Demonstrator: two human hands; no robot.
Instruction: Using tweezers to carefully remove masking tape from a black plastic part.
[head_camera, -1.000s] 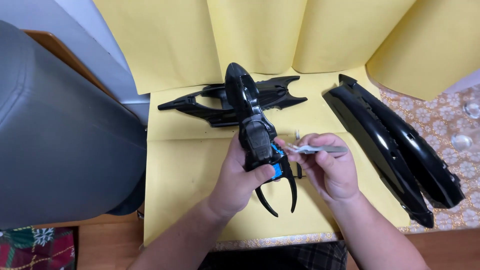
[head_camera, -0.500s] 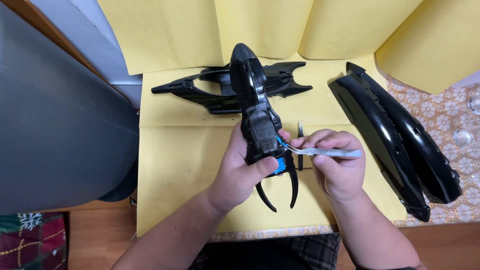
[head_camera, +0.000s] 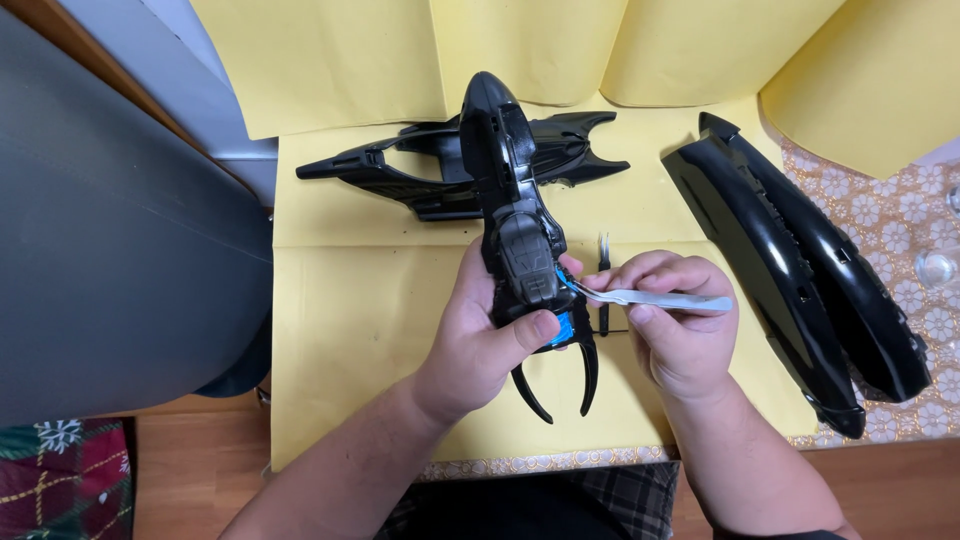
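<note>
My left hand (head_camera: 478, 345) grips a long black plastic toy body (head_camera: 512, 205) with two curved prongs at its near end and a blue part under my thumb. My right hand (head_camera: 672, 325) pinches silver tweezers (head_camera: 655, 298), whose tips touch the blue part on the body's right side. A second pair of black tweezers (head_camera: 604, 262) lies on the yellow sheet (head_camera: 360, 300) just behind my right fingers. A black wing-shaped shell (head_camera: 420, 165) lies flat behind the held body.
Two long glossy black shells (head_camera: 800, 270) lie side by side at the right, partly on a patterned tablecloth (head_camera: 900, 225). More yellow sheets (head_camera: 700, 50) stand at the back. A grey chair back (head_camera: 110, 250) fills the left. Wooden floor shows below.
The view has shifted slightly. My right hand has brought the silver tweezers' tips in closer to the blue part; my left hand keeps its grip on the body.
</note>
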